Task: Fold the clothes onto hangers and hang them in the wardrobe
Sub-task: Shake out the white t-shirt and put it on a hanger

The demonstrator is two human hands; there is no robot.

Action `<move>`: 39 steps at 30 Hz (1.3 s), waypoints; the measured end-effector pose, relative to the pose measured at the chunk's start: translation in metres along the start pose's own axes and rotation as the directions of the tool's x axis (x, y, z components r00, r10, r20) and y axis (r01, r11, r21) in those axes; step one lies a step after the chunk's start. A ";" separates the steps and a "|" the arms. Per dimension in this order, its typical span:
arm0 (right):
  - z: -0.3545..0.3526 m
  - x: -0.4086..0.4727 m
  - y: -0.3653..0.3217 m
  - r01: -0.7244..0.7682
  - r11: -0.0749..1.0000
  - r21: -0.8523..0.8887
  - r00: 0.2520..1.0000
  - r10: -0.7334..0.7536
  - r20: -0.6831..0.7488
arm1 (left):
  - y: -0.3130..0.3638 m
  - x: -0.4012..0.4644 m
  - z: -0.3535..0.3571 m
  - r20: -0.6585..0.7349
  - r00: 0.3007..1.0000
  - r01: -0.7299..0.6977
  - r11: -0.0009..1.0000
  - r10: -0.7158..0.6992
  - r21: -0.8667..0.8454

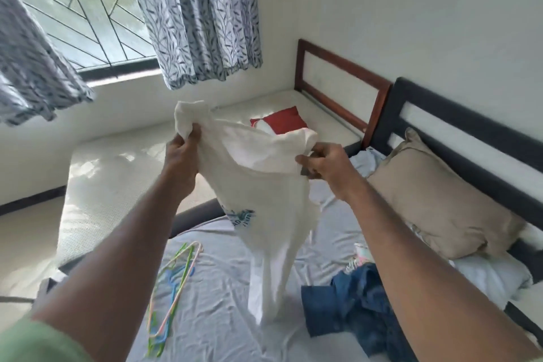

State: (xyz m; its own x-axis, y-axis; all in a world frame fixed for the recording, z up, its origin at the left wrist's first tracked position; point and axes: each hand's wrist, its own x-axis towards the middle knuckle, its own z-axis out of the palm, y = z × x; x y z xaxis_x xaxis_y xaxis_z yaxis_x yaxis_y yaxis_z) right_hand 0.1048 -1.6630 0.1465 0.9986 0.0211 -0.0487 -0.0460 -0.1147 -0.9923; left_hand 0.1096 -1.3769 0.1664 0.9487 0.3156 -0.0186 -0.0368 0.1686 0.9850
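Over the grey-sheeted bed (223, 320), where thin coloured plastic hangers (173, 279) and a crumpled blue denim garment (352, 303) lie, both arms reach forward: left hand (183, 153) and right hand (324, 161) each pinch the hanging white printed T-shirt (258, 194) at its top corners.

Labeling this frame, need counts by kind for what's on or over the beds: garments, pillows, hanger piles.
Garments: 3 clear: white shirt held up by left hand and right hand, blue denim garment, pale blue garment
Pillows: 2: tan pillow, red pillow
Hanger piles: 1: coloured hangers, number unclear
Total: 6
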 end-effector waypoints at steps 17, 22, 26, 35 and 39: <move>0.002 -0.064 -0.138 0.295 0.948 0.118 0.919 -0.248 -0.305 | 0.197 -0.094 -0.021 -0.035 0.953 -0.298 0.951 0.301 0.079; -0.028 -0.100 -0.148 0.306 0.945 0.117 0.904 -0.250 -0.346 | 0.201 -0.137 -0.023 -0.001 0.976 -0.214 0.972 0.216 0.101; -0.050 -0.125 -0.150 0.326 0.935 0.139 0.913 -0.274 -0.301 | 0.189 -0.173 -0.014 0.120 0.973 -0.216 0.959 0.196 0.184; -0.036 -0.175 -0.166 0.199 0.921 0.335 0.845 -0.334 0.418 | 0.188 -0.235 0.040 0.428 0.898 -0.171 0.978 0.104 0.121; -0.013 -0.189 -0.183 0.169 0.926 0.337 0.739 -0.346 0.579 | 0.202 -0.245 0.061 0.593 0.802 -0.188 0.974 0.078 0.126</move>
State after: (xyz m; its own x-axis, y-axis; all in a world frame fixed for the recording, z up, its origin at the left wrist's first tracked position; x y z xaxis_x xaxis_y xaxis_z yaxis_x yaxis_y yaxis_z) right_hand -0.0755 -1.6589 0.3390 0.7380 0.6302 0.2413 0.1173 0.2323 -0.9655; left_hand -0.1109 -1.4766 0.3807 0.9438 -0.2872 0.1636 -0.1745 -0.0126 0.9846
